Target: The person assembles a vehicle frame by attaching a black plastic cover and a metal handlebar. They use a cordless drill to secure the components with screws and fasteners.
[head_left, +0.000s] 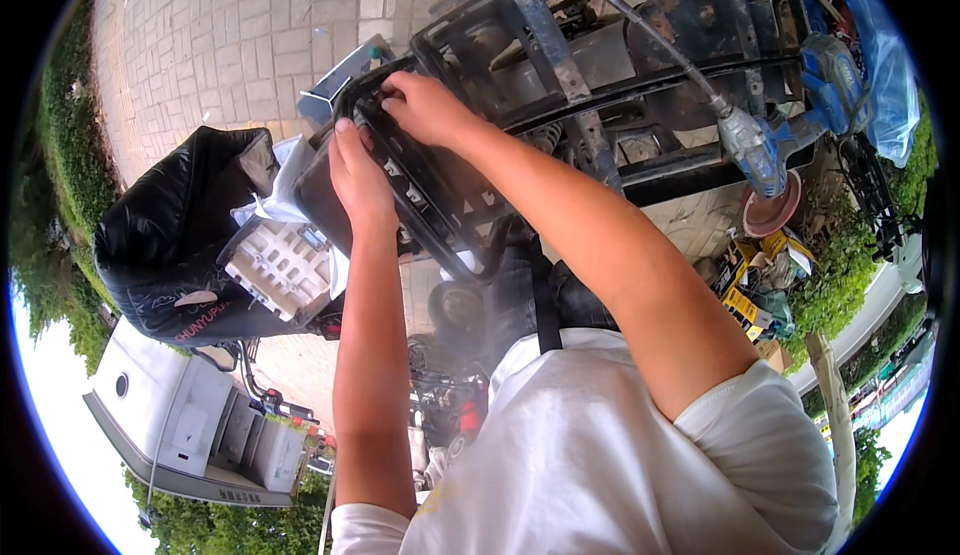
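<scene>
A dark metal vehicle frame (575,85) with rusty, scuffed crossbars stretches from the middle to the upper right. At its left end, my left hand (362,183) grips the black edge from the side, with one digit pointing up along it. My right hand (428,110) reaches over the same end, its fingers curled and pinched down near the rim. Whatever lies between those fingertips is too small to make out. A blue-and-grey cordless impact wrench (757,150) rests on the frame's right part, its long metal extension (655,37) pointing up and left across the bars.
Left of the frame are a black padded cover (175,215) and a pale ribbed plastic part (280,267). A grey-blue box (340,77) stands behind my hands. On the right are a reddish basin (773,205), yellow-and-black packages (745,295) and blue plastic sheeting (885,65).
</scene>
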Motion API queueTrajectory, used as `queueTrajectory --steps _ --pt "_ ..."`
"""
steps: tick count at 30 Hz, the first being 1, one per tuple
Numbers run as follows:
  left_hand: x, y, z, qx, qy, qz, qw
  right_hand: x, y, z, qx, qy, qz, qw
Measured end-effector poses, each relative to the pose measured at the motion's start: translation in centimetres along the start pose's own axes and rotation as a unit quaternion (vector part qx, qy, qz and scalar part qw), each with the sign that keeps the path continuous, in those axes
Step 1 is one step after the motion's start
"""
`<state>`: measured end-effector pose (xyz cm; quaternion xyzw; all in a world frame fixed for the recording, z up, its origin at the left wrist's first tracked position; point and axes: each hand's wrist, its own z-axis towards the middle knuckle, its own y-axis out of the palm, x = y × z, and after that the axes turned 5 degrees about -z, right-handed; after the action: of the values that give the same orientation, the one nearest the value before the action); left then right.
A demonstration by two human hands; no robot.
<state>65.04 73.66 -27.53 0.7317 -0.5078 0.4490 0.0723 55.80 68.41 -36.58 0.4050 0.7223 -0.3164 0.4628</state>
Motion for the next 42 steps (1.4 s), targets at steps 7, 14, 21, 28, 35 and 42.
queueTrajectory --steps 7,14,21,28,35,42 --pt "-0.6 -0.6 0.9 0.052 -0.124 -0.133 0.982 -0.1 0.3 -1.1 0.064 -0.078 -0.055 0.993" --pt "-3.5 -2.7 6.6 -0.033 -0.272 -0.276 0.921 0.5 0.4 -1.0 0.082 -0.09 -0.036 0.992" --pt "-7.5 -2.0 6.8 -0.087 -0.124 -0.212 0.965 0.3 -0.2 -0.7 0.063 -0.062 -0.028 0.996" --pt "-6.5 -1.4 4.8 -0.049 0.102 0.389 0.914 0.9 0.2 -0.6 0.079 -0.083 -0.015 0.993" --pt "-7.1 -1.6 5.0 -0.03 0.145 0.365 0.919 1.2 0.8 -0.7 0.052 -0.102 -0.027 0.993" --pt "-8.2 -1.9 5.7 -0.03 0.198 0.368 0.908 0.3 0.1 -0.3 -0.015 -0.058 -0.078 0.995"
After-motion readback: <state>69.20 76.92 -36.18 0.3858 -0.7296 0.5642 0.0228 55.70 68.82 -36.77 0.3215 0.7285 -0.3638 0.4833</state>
